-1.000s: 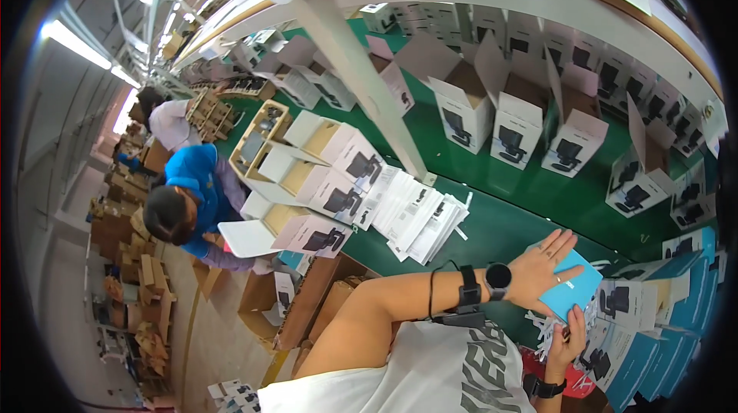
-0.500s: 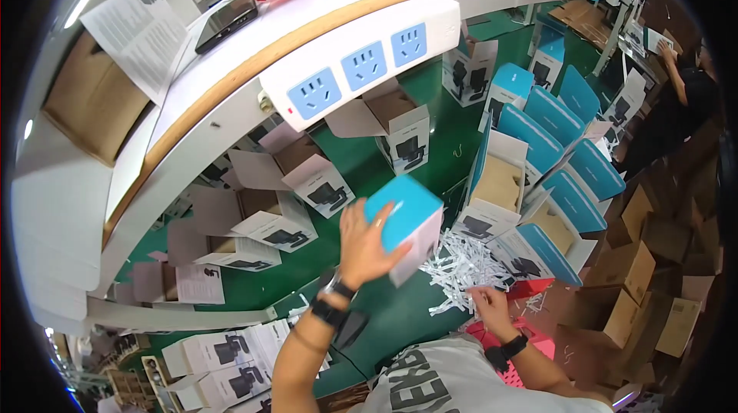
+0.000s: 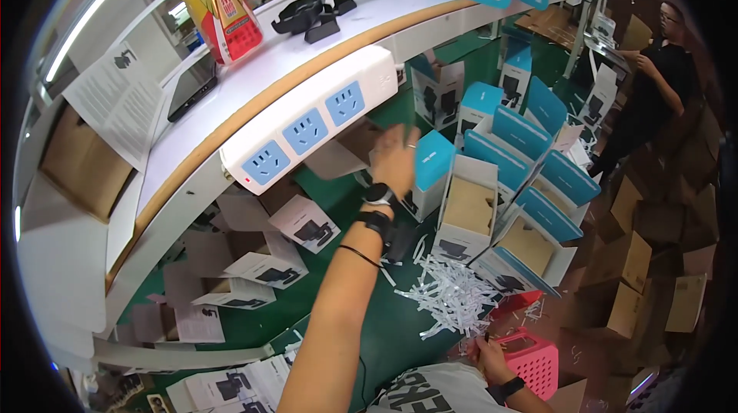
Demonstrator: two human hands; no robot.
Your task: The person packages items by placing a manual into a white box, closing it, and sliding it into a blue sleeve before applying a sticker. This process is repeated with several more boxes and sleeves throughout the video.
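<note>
My left hand (image 3: 395,158) is stretched out over the green work surface, its fingers blurred by motion. It is right beside a standing white carton with a closed teal lid (image 3: 435,159) and overlaps an open carton (image 3: 357,150) behind it. Whether it grips either cannot be told. Low on the right, my right hand (image 3: 493,361) is closed with the fingers curled in. What it holds, if anything, is too small to make out. A pink perforated plastic stool (image 3: 530,367) is next to it, and a heap of white strips (image 3: 450,298) lies just beyond.
Open cartons with raised teal lids (image 3: 500,158) crowd the right side. More open cartons (image 3: 304,224) line the left. A white power strip (image 3: 307,128) is fixed along the shelf, which bears a drink bottle (image 3: 219,9) and a phone (image 3: 192,88). A co-worker (image 3: 653,82) stands far right.
My left hand has moved up and away from me; the teal-lidded carton it held now stands beside the other cartons. My right hand has drawn back from the strips. The view has shifted.
</note>
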